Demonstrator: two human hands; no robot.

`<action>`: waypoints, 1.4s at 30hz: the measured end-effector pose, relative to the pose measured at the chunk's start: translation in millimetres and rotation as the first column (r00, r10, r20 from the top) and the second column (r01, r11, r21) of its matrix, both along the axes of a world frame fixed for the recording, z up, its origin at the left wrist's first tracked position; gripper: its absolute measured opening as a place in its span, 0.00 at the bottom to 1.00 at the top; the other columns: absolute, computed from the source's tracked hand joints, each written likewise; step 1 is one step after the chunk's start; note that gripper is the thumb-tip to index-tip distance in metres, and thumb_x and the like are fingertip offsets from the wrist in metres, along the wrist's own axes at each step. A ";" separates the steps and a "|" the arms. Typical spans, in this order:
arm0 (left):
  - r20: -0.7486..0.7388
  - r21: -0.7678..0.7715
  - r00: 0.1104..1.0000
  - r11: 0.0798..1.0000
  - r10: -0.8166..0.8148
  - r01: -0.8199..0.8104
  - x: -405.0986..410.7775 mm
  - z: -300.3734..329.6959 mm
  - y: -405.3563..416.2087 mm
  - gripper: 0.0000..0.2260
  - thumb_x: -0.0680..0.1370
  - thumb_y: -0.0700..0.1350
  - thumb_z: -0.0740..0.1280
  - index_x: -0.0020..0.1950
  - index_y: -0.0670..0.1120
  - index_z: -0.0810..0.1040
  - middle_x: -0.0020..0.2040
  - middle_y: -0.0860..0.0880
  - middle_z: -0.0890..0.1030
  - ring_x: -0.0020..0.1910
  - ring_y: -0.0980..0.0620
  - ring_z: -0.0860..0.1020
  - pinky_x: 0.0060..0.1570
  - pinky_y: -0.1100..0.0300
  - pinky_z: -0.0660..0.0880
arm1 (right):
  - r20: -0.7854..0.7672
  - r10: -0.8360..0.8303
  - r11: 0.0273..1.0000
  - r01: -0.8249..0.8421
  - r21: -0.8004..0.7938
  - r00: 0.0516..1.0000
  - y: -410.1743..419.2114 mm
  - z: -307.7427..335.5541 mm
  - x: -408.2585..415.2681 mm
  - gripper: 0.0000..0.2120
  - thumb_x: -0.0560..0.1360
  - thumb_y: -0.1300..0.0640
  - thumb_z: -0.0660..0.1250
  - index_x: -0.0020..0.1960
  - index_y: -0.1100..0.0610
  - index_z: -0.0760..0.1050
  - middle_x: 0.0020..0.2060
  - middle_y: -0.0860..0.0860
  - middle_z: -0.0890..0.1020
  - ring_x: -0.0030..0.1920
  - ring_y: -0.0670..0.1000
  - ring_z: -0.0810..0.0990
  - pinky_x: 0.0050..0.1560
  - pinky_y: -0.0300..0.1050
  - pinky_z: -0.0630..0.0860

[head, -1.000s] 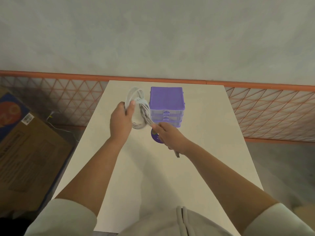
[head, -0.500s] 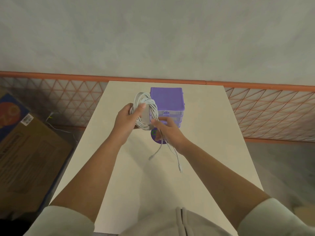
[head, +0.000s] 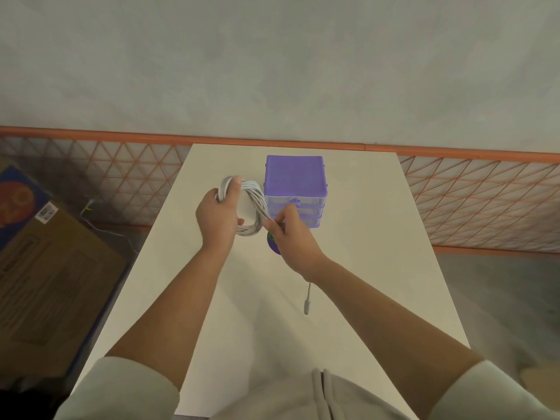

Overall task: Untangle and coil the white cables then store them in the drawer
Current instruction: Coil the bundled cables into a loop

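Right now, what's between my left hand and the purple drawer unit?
In the head view, only the right side of the white cable coil, held by the left hand, lies before the drawer unit.

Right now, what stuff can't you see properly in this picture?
All from the head view:
- Purple round thing: mostly hidden under the right hand, so I can't tell what it is.
- Drawers of the purple drawer box: too small and blurry to see what's inside.
- White cable coil: the left hand covers one side.
- Cable plug: too small to tell its type.
- Cardboard box: cut off by the left edge.
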State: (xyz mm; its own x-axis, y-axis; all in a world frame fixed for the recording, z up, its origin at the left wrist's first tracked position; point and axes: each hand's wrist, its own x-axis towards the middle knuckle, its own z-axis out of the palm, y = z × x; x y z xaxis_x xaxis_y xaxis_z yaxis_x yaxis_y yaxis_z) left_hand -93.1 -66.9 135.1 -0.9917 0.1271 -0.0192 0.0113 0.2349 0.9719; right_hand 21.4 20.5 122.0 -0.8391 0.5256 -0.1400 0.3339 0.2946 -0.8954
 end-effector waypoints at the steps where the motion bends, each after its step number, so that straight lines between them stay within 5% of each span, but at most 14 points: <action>1: -0.001 0.013 1.000 1.000 0.018 -0.018 -5.3 0.7 -1.0 0.26 0.75 0.62 0.69 0.44 0.36 0.77 0.33 0.44 0.74 0.19 0.58 0.74 0.38 0.44 0.81 | -0.016 0.009 0.999 -0.008 0.038 1.000 -2.2 0.2 2.9 0.12 0.82 0.49 0.59 0.45 0.55 0.61 0.35 0.49 0.71 0.33 0.48 0.67 0.34 0.42 0.67; 7: 0.127 0.139 0.991 0.990 -0.030 0.012 -12.7 1.8 -2.4 0.21 0.73 0.62 0.71 0.37 0.44 0.75 0.27 0.50 0.71 0.20 0.58 0.71 0.39 0.52 0.75 | 0.025 0.033 0.965 -0.038 0.259 0.999 2.1 -16.7 7.4 0.08 0.82 0.50 0.58 0.51 0.53 0.62 0.40 0.53 0.79 0.37 0.56 0.77 0.37 0.53 0.75; 12: 0.348 0.358 0.920 0.932 -0.180 0.047 -1.4 1.9 -6.4 0.26 0.75 0.68 0.60 0.29 0.49 0.71 0.24 0.50 0.66 0.23 0.52 0.67 0.32 0.59 0.69 | 0.071 0.047 0.995 -0.040 -0.087 0.996 7.5 -9.1 3.4 0.03 0.80 0.55 0.61 0.51 0.54 0.69 0.39 0.52 0.81 0.33 0.47 0.76 0.34 0.37 0.75; 16: 0.334 0.294 0.938 0.956 -0.090 -0.013 3.0 0.6 -2.6 0.24 0.77 0.62 0.61 0.30 0.46 0.67 0.22 0.50 0.66 0.21 0.52 0.66 0.33 0.57 0.68 | 0.057 -0.015 0.963 0.030 -0.269 0.998 3.4 0.5 -2.1 0.15 0.78 0.43 0.65 0.49 0.56 0.72 0.32 0.49 0.74 0.30 0.48 0.72 0.29 0.42 0.75; 19: 0.273 0.220 0.962 0.974 -0.016 -0.047 5.2 -1.5 0.3 0.23 0.77 0.61 0.62 0.32 0.46 0.65 0.24 0.49 0.66 0.22 0.52 0.65 0.32 0.59 0.69 | 0.060 -0.010 0.982 0.022 -0.190 0.998 1.6 2.5 -6.6 0.19 0.79 0.40 0.61 0.47 0.56 0.73 0.31 0.48 0.73 0.30 0.48 0.71 0.25 0.42 0.75; 23: 0.249 0.176 0.964 0.974 0.095 -0.142 2.4 0.4 2.7 0.23 0.77 0.62 0.64 0.33 0.45 0.67 0.26 0.49 0.67 0.22 0.53 0.65 0.29 0.60 0.68 | 0.057 0.003 1.000 -0.003 -0.007 0.998 -3.9 -1.4 -4.1 0.18 0.81 0.41 0.57 0.40 0.53 0.67 0.31 0.50 0.73 0.32 0.51 0.73 0.33 0.52 0.80; 28: 0.250 0.146 0.962 0.978 0.107 -0.147 -6.5 1.3 4.5 0.22 0.76 0.61 0.65 0.36 0.43 0.70 0.27 0.47 0.67 0.24 0.51 0.64 0.27 0.60 0.65 | 0.065 0.042 0.939 -0.062 0.339 0.997 -9.8 -9.7 9.9 0.17 0.83 0.44 0.54 0.41 0.54 0.63 0.31 0.49 0.73 0.29 0.47 0.69 0.30 0.43 0.66; 32: 0.305 0.198 0.952 0.975 0.035 -0.099 -0.6 0.6 2.8 0.24 0.77 0.63 0.63 0.33 0.46 0.66 0.24 0.50 0.65 0.22 0.53 0.64 0.28 0.60 0.65 | 0.084 0.042 0.989 -0.054 0.135 0.996 0.3 -10.8 5.1 0.15 0.81 0.44 0.58 0.41 0.53 0.67 0.38 0.53 0.82 0.34 0.49 0.77 0.40 0.51 0.76; 34: 0.337 0.244 0.941 0.965 0.007 -0.095 2.0 1.8 1.7 0.26 0.78 0.65 0.59 0.32 0.46 0.66 0.22 0.51 0.64 0.21 0.53 0.63 0.28 0.60 0.65 | 0.057 0.000 1.000 -0.001 0.005 0.998 0.3 -10.2 1.7 0.11 0.79 0.43 0.62 0.47 0.51 0.70 0.39 0.52 0.82 0.34 0.49 0.77 0.44 0.54 0.79; 36: 0.359 0.282 0.933 0.953 0.002 -0.111 3.3 4.2 2.7 0.27 0.79 0.66 0.56 0.31 0.45 0.65 0.20 0.52 0.65 0.19 0.53 0.63 0.29 0.59 0.64 | 0.065 -0.066 0.994 0.071 -0.086 0.996 -2.1 -7.6 -2.2 0.19 0.76 0.37 0.63 0.56 0.50 0.70 0.44 0.51 0.81 0.39 0.50 0.78 0.46 0.54 0.80; 38: 0.341 0.276 0.940 0.954 0.019 -0.119 3.5 5.3 5.0 0.28 0.80 0.65 0.54 0.30 0.45 0.65 0.19 0.52 0.66 0.18 0.54 0.63 0.30 0.58 0.64 | 0.097 -0.081 0.993 0.089 -0.077 0.992 -2.4 -4.9 -5.8 0.24 0.76 0.34 0.61 0.62 0.50 0.69 0.46 0.50 0.80 0.44 0.51 0.78 0.46 0.53 0.80; 42: 0.301 0.293 0.953 0.947 0.043 -0.135 2.6 3.4 5.6 0.27 0.81 0.63 0.54 0.31 0.45 0.66 0.19 0.52 0.66 0.18 0.54 0.64 0.30 0.59 0.67 | 0.038 0.008 0.997 -0.011 0.073 0.999 5.3 -5.0 -6.7 0.18 0.80 0.39 0.58 0.59 0.51 0.74 0.40 0.49 0.78 0.42 0.52 0.75 0.44 0.50 0.76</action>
